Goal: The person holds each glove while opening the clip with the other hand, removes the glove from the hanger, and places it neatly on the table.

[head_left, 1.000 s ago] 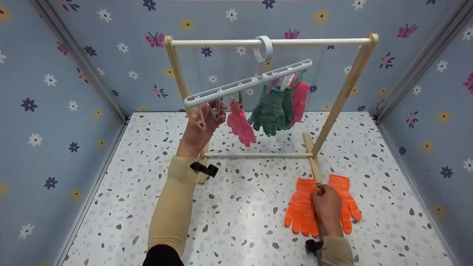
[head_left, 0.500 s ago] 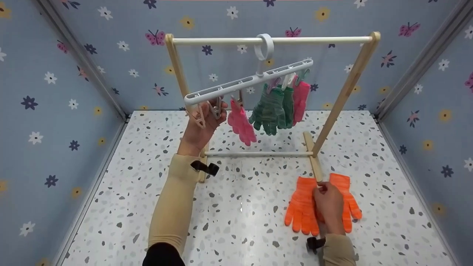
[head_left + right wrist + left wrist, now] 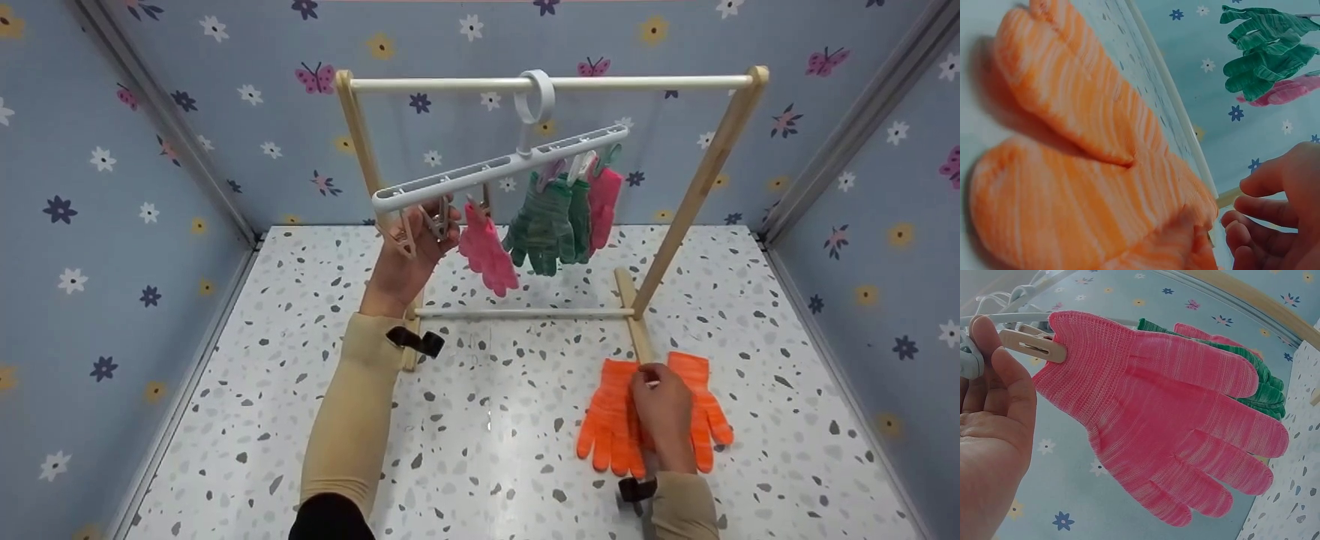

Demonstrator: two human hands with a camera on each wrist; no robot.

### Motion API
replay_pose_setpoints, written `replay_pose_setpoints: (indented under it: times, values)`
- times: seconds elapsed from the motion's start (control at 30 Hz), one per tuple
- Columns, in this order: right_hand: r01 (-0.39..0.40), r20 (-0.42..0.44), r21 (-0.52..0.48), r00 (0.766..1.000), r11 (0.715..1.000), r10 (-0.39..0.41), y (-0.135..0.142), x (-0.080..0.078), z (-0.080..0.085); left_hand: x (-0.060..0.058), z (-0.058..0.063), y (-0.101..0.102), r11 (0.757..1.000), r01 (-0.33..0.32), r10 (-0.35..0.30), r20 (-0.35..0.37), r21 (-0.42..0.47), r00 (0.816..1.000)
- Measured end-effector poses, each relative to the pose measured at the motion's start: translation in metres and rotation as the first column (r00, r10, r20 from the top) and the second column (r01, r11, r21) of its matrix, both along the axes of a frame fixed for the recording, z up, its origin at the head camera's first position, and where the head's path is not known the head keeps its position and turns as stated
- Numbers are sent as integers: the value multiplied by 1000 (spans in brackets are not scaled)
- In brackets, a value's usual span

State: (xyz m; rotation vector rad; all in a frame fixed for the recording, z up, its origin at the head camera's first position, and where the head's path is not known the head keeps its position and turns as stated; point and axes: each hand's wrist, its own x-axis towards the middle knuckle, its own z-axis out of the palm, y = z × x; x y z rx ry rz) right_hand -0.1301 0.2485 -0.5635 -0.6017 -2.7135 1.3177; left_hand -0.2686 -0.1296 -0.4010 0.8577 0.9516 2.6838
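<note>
My left hand [image 3: 416, 240] is raised at the low left end of a white clip hanger [image 3: 465, 178], its fingers curled about a grey clothespin [image 3: 968, 360]. A beige clothespin [image 3: 403, 232] hangs just beside it. To the right of that hand hangs a pink glove [image 3: 489, 251], its cuff caught in a light-brown clothespin [image 3: 1033, 346]. My right hand [image 3: 664, 409] is low over two orange knit gloves, between the left glove [image 3: 611, 420] and the right glove [image 3: 701, 412]. In the right wrist view its fingers are loosely bent beside the orange cuff, with nothing between them.
Green gloves [image 3: 547, 225] and another pink glove [image 3: 604, 206] hang from the hanger's right half. Its ring [image 3: 535, 97] loops over the top bar of a wooden rack [image 3: 701, 191]. The rack's right foot [image 3: 637, 337] reaches close to the orange gloves on the speckled surface [image 3: 487, 450].
My right hand has shifted slightly upward, and its thumb and fingers have a wider gap. The hanger's right end and its gloves have swung a little leftward. My left hand stays put.
</note>
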Motion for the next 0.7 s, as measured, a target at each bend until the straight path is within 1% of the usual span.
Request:
replay_pose_setpoints:
  times: [0.23, 0.4, 0.5, 0.6, 0.7]
  values:
    - [3, -94, 34, 996, 999, 0, -11, -8, 4, 0, -1, 1, 1000, 4, -4, -12, -2, 1000]
    - [-3, -116, 10, 993, 1000, 4, -21, -15, 11, -1, -3, 2, 1000, -1, 0, -37, -14, 999]
    - [-9, -128, 6, 992, 1000, 10, -28, -21, 16, -1, -4, 3, 1000, -4, 3, -37, -7, 999]
    - [-14, -179, 27, 984, 1000, 19, -35, -25, 22, -1, -5, 3, 1000, -4, 4, -30, 3, 1000]
    - [-25, -251, 51, 967, 998, 37, -41, -31, 28, -2, -5, 4, 1000, -3, 3, -21, 5, 1000]
